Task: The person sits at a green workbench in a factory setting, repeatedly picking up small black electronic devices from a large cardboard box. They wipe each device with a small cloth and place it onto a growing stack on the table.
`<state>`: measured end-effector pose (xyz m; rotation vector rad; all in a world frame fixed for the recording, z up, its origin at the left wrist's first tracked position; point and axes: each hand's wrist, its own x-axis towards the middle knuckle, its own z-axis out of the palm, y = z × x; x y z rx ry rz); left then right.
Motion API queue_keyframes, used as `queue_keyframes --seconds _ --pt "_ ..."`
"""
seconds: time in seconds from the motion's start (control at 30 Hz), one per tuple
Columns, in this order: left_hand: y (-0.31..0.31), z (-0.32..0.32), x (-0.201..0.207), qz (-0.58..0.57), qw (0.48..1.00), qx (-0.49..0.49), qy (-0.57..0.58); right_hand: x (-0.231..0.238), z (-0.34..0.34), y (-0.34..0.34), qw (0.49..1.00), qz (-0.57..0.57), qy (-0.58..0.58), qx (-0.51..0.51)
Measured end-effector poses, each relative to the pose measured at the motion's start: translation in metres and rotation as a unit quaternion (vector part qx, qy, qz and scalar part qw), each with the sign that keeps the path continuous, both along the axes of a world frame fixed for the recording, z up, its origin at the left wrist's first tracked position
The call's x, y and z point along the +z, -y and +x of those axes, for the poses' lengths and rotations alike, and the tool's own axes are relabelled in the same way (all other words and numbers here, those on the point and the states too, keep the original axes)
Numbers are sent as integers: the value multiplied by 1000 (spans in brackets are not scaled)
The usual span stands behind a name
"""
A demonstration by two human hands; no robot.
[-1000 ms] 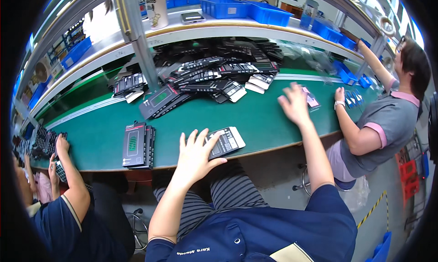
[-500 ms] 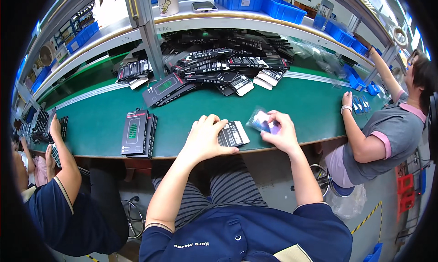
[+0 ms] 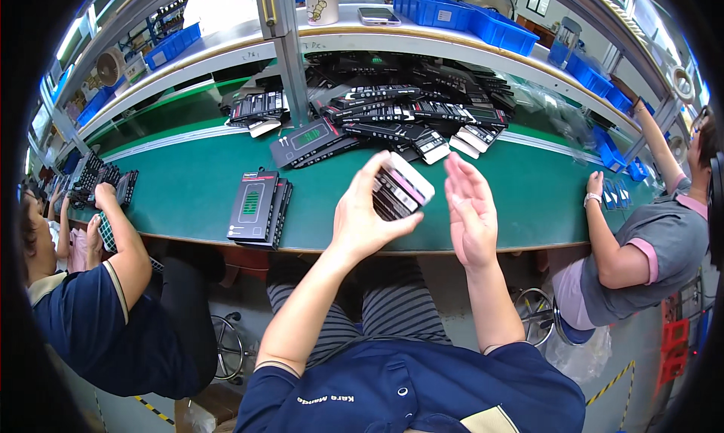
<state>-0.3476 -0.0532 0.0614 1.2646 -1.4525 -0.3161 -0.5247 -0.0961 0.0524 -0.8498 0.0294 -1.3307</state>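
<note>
My left hand [image 3: 363,216] grips a small black carton [image 3: 394,199] between thumb and fingers, above the table's front part. The carton is tilted with its end facing right, and a white flap [image 3: 415,178] stands out there. A pinkish-purple strip shows at that end; what it belongs to is hard to make out. Just right of the carton, my right hand [image 3: 472,216] holds nothing, its fingers stretched and palm turned toward the carton. Left of my hands stands a short row of black cartons [image 3: 253,210] with a green battery picture on the front.
A large heap of black cartons [image 3: 392,112] lies at the back of the green table [image 3: 181,173], beside a metal post [image 3: 292,78]. Above runs a shelf with blue bins [image 3: 501,30], a phone [image 3: 378,16] and a cup [image 3: 321,1]. Co-workers sit left and right.
The clear bag with blue and purple contents has left my right hand, which is now open. My left hand has lifted and tilted the carton. The whole view has shifted slightly.
</note>
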Motion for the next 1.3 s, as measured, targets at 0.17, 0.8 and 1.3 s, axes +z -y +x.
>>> queue_keyframes --seconds 0.17,0.8,1.3 --pt "4 -20 -33 -161 968 -6 -194 14 33 -9 985 39 -140 89" --pt "-1 -9 -11 -155 915 -109 -356 -5 64 -20 981 -67 -98 -152" --pt "-50 67 -25 -18 970 11 -241 -23 55 -25 724 -528 -376 -235"
